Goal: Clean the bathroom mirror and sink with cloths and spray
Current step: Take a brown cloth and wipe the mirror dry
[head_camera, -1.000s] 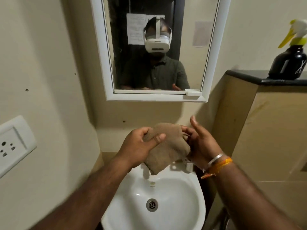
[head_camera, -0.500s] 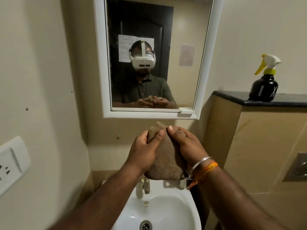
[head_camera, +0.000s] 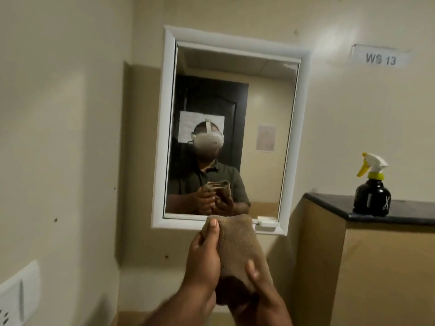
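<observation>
1. The light is dim and warm, giving the walls a yellow-beige cast.
2. A soft shadow falls on the wall left of the mirror [head_camera: 226, 137], along its white frame.
3. A faint bright patch shows in the mirror glass, on the reflected wall.
4. The forearms at the bottom edge are smeared with motion blur.
5. The wide lens bends the mirror frame and stretches the socket plate [head_camera: 18, 297] at the lower left.

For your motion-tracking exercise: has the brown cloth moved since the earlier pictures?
Yes. The cloth, held in both hands, has risen: earlier it hung well below the mirror frame, and now its top edge overlaps the frame's bottom rail.
</observation>
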